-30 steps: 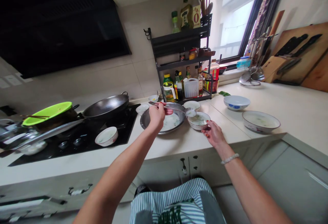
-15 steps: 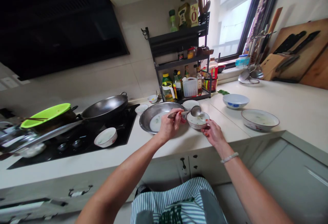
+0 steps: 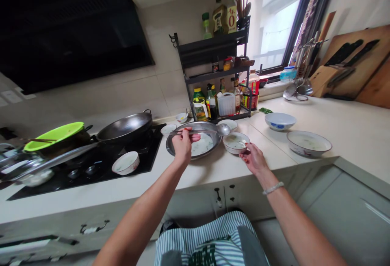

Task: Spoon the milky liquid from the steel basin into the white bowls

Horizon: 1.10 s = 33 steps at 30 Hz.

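Observation:
My left hand [image 3: 183, 144] is closed around the handle of a metal ladle [image 3: 224, 129]. The ladle lies level above a wide steel basin [image 3: 170, 144], its round head over the basin's right rim, near a small bowl [image 3: 235, 149]. Pale, milky soup with green bits shows in the basin. My right hand [image 3: 253, 157] pinches the right rim of the small bowl, which stands on the counter and holds the same kind of soup. Behind it is another filled bowl [image 3: 228, 125], partly hidden by the ladle head.
Filled bowls stand on the hob [image 3: 125, 163], behind the basin [image 3: 168, 129] and at right [image 3: 309, 144]. A blue-patterned bowl [image 3: 280, 121] sits nearby. A wok [image 3: 124, 127] and green colander [image 3: 55, 136] occupy the hob. A black spice rack [image 3: 213, 77] stands behind.
My left hand has moved left with the ladle, from over the small bowl to over the basin. My right hand stays at the small bowl's rim.

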Available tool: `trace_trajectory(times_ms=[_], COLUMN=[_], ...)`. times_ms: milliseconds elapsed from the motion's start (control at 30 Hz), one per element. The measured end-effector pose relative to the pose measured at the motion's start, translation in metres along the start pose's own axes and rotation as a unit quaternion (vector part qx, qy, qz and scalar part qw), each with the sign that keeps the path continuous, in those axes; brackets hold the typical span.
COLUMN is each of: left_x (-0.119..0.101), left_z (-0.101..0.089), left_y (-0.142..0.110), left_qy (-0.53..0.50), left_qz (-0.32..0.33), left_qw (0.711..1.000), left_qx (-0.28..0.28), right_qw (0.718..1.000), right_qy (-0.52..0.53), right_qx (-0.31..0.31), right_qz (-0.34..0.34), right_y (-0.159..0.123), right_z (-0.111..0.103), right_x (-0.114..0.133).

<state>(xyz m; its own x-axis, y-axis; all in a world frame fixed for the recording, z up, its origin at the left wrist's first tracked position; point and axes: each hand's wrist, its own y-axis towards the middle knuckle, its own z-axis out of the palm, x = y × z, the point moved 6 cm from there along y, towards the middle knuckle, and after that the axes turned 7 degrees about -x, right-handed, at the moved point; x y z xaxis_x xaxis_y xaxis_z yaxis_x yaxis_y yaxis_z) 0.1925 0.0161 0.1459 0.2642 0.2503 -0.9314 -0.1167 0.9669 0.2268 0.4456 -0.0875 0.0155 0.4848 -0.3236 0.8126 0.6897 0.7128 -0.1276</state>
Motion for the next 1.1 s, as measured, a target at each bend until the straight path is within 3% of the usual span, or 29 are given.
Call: trace_trajectory(times_ms=[133,233,333,500,700,1100], left_x=[0.002,0.002,0.005,0.005,0.01,0.039], left_z=[-0.043,-0.074,-0.093,-0.089,-0.073,-0.097], left_y=[0.015,0.023,0.028,0.024,0.02,0.048], left_qy=[0.004,0.053,0.133,0.237,0.255,0.122], left_qz=[0.0,0.033,0.057,0.124,0.147,-0.033], left_qw=[0.997,0.994,0.986,0.963,0.956,0.986], left_qx=[-0.076,-0.092,-0.078,-0.015,0.008,-0.105], right_qw=[1.0,1.0,1.0,1.0,1.0,1.0], right_qy=[0.003,0.003,-0.001,-0.008,-0.014,-0.016], right_qx=[0.005,0.001,-0.005,-0.01,-0.003,-0.007], right_qz=[0.001,-0.003,-0.005,-0.002,-0.005,-0.009], right_y=[-0.001,-0.003,-0.003,-0.001,0.004,0.0], right_z=[0.001,0.001,0.001,-0.002,-0.003,-0.001], right_x=[0.001,0.003,0.004,0.003,0.0,0.002])
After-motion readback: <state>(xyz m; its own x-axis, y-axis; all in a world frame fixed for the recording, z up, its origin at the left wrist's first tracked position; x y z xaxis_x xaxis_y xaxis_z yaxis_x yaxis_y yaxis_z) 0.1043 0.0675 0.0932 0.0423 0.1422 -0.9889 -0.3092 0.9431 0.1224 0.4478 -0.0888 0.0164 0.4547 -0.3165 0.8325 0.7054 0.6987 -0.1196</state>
